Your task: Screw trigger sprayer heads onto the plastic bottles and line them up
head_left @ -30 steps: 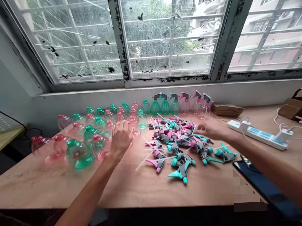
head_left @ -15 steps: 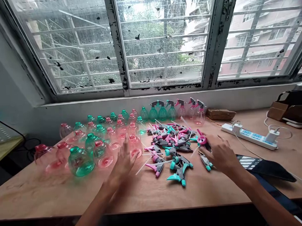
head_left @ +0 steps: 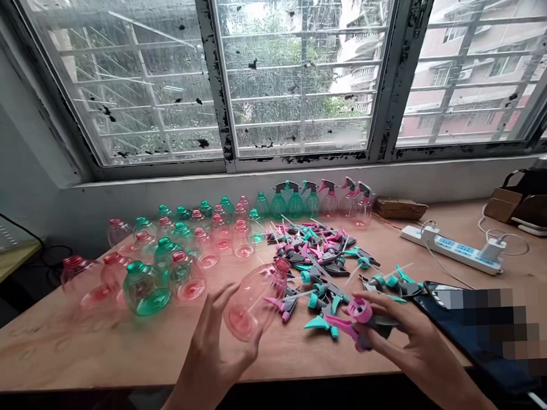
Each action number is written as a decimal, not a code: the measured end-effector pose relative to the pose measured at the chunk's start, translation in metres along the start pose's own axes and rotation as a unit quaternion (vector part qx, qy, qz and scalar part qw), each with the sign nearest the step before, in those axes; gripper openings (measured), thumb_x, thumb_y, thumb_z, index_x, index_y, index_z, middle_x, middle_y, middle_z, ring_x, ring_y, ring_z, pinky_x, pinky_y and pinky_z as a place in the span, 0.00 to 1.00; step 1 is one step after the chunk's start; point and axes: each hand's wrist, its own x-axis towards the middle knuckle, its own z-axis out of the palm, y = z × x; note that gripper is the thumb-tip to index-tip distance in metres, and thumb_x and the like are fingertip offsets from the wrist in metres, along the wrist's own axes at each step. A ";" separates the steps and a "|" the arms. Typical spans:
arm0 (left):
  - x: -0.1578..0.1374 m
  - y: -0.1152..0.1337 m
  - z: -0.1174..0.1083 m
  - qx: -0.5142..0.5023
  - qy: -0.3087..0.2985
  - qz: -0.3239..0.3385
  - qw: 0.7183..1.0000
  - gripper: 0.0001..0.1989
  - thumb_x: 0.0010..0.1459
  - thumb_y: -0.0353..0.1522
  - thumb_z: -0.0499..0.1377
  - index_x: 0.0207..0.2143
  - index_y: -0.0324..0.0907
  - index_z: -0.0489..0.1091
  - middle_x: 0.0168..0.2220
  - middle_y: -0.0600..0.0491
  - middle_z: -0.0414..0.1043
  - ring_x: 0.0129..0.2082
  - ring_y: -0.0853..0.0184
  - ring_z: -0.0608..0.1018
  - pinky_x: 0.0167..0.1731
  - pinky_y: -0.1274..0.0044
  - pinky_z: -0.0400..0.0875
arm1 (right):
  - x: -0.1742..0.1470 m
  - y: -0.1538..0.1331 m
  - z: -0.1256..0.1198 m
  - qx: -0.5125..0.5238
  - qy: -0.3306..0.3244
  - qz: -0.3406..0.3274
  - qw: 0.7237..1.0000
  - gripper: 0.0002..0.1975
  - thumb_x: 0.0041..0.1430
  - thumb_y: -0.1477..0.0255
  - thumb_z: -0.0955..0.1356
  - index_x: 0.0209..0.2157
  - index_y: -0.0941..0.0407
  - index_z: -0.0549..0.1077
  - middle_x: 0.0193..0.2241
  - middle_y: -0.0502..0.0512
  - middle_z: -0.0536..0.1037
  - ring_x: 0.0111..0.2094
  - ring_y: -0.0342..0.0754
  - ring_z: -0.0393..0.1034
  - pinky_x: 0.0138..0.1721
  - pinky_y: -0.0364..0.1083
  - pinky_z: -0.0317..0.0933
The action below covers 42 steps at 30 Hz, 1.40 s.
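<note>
My left hand (head_left: 220, 337) grips a clear pink bottle (head_left: 254, 299) by its rounded body, tilted with its neck up and to the right. In my right hand (head_left: 406, 332) is a pink-and-grey spray head (head_left: 362, 322), its pink collar turned toward me. The bottle's neck and the collar are apart. Between and beyond the hands lies a pile of loose spray heads (head_left: 318, 251) in pink, teal and grey, with thin white tubes. Several open pink and green bottles (head_left: 145, 289) stand to the left.
Finished spray bottles (head_left: 295, 201) line the wall below the window. A brown packet (head_left: 399, 208), a white power strip (head_left: 452, 248) and a cardboard box (head_left: 522, 197) sit to the right. A dark phone-like device (head_left: 469, 323) lies by my right forearm.
My left hand has picked the nearest pink bottle out of the group and brought it closer, tilted. My right hand has drawn the pink spray head back toward me.
</note>
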 end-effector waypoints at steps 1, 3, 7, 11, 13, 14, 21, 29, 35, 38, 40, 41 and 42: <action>-0.007 -0.001 -0.001 -0.021 0.004 -0.006 1.000 0.31 0.63 0.34 0.63 0.65 0.49 0.58 0.62 0.44 0.68 0.64 0.50 0.72 0.62 0.61 0.70 | -0.002 -0.002 0.000 0.054 -0.012 0.027 0.998 0.19 0.65 0.62 0.73 0.56 0.48 0.72 0.42 0.56 0.87 0.42 0.57 0.83 0.33 0.46 0.76; -0.019 -0.006 -0.001 -0.078 0.004 -0.031 0.996 0.27 0.66 0.34 0.60 0.65 0.50 0.59 0.62 0.45 0.67 0.62 0.51 0.73 0.62 0.61 0.69 | -0.004 -0.006 0.000 0.169 -0.030 0.071 0.983 0.19 0.65 0.60 0.73 0.54 0.49 0.71 0.39 0.55 0.86 0.36 0.53 0.80 0.32 0.45 0.74; -0.031 -0.014 -0.003 -0.185 -0.012 -0.056 0.981 0.22 0.71 0.41 0.55 0.65 0.51 0.62 0.63 0.46 0.68 0.59 0.52 0.75 0.58 0.66 0.72 | -0.006 -0.007 0.005 0.254 -0.083 0.088 0.960 0.16 0.66 0.57 0.73 0.47 0.51 0.70 0.33 0.54 0.84 0.29 0.46 0.71 0.29 0.43 0.66; -0.035 -0.013 -0.005 -0.234 -0.009 -0.088 0.968 0.23 0.71 0.46 0.54 0.65 0.53 0.62 0.63 0.48 0.68 0.56 0.55 0.76 0.57 0.68 0.71 | -0.006 0.000 0.004 0.243 -0.112 0.082 0.960 0.19 0.65 0.54 0.73 0.46 0.52 0.71 0.31 0.54 0.81 0.28 0.47 0.68 0.29 0.44 0.64; -0.037 -0.014 -0.005 -0.253 0.003 -0.101 0.962 0.24 0.70 0.48 0.54 0.65 0.54 0.62 0.62 0.49 0.69 0.55 0.57 0.76 0.57 0.70 0.70 | -0.005 0.006 -0.001 0.250 -0.099 0.093 0.959 0.20 0.63 0.54 0.74 0.47 0.52 0.71 0.31 0.53 0.81 0.27 0.47 0.66 0.27 0.44 0.62; -0.037 -0.016 -0.004 -0.261 0.010 -0.109 0.959 0.25 0.70 0.49 0.54 0.65 0.54 0.63 0.62 0.50 0.70 0.54 0.58 0.76 0.56 0.71 0.70 | -0.005 0.009 -0.003 0.257 -0.088 0.099 0.957 0.20 0.63 0.54 0.74 0.47 0.51 0.70 0.31 0.53 0.80 0.26 0.47 0.66 0.26 0.44 0.61; -0.039 -0.014 0.004 -0.319 0.003 -0.124 0.940 0.26 0.68 0.52 0.55 0.62 0.52 0.67 0.60 0.48 0.72 0.52 0.57 0.76 0.55 0.71 0.72 | -0.006 0.011 -0.004 0.247 -0.122 0.092 0.957 0.20 0.61 0.53 0.74 0.44 0.53 0.72 0.29 0.53 0.79 0.27 0.49 0.70 0.27 0.45 0.63; -0.039 -0.009 0.020 -0.356 0.037 -0.103 0.928 0.29 0.61 0.54 0.62 0.59 0.51 0.71 0.59 0.47 0.74 0.55 0.53 0.76 0.55 0.69 0.72 | -0.001 0.020 0.003 0.265 -0.119 0.116 0.950 0.19 0.62 0.55 0.74 0.46 0.53 0.73 0.30 0.53 0.81 0.24 0.44 0.65 0.23 0.42 0.58; -0.036 -0.018 0.016 -0.366 0.086 -0.194 0.906 0.28 0.63 0.55 0.59 0.56 0.48 0.73 0.57 0.47 0.77 0.47 0.57 0.79 0.52 0.71 0.73 | 0.002 0.027 0.002 0.325 -0.029 0.147 0.934 0.21 0.60 0.55 0.76 0.47 0.54 0.74 0.28 0.52 0.79 0.28 0.47 0.68 0.25 0.41 0.60; -0.036 -0.014 0.018 -0.375 0.074 -0.195 0.903 0.31 0.59 0.57 0.61 0.55 0.46 0.75 0.56 0.46 0.78 0.47 0.55 0.80 0.50 0.70 0.74 | 0.000 0.026 0.006 0.332 -0.039 0.155 0.930 0.23 0.57 0.54 0.77 0.46 0.55 0.75 0.27 0.52 0.79 0.27 0.47 0.68 0.25 0.41 0.59; -0.037 -0.011 0.020 -0.377 0.063 -0.188 0.905 0.32 0.58 0.57 0.62 0.54 0.46 0.75 0.56 0.45 0.78 0.50 0.53 0.80 0.51 0.69 0.74 | 0.000 0.025 0.007 0.339 -0.038 0.157 0.927 0.23 0.56 0.55 0.78 0.45 0.55 0.76 0.27 0.52 0.79 0.26 0.46 0.67 0.24 0.40 0.58; -0.037 -0.011 0.020 -0.377 0.058 -0.186 0.905 0.32 0.58 0.57 0.62 0.55 0.46 0.75 0.57 0.45 0.78 0.50 0.53 0.80 0.51 0.68 0.74 | 0.000 0.026 0.007 0.345 -0.033 0.157 0.925 0.23 0.56 0.55 0.78 0.45 0.55 0.76 0.27 0.52 0.78 0.24 0.44 0.65 0.23 0.40 0.56; -0.037 -0.011 0.021 -0.376 0.059 -0.187 0.906 0.32 0.59 0.57 0.61 0.55 0.46 0.75 0.57 0.45 0.78 0.50 0.53 0.80 0.51 0.68 0.75 | 0.000 0.027 0.006 0.355 -0.024 0.158 0.921 0.22 0.57 0.56 0.78 0.45 0.55 0.75 0.27 0.52 0.78 0.23 0.43 0.64 0.21 0.39 0.54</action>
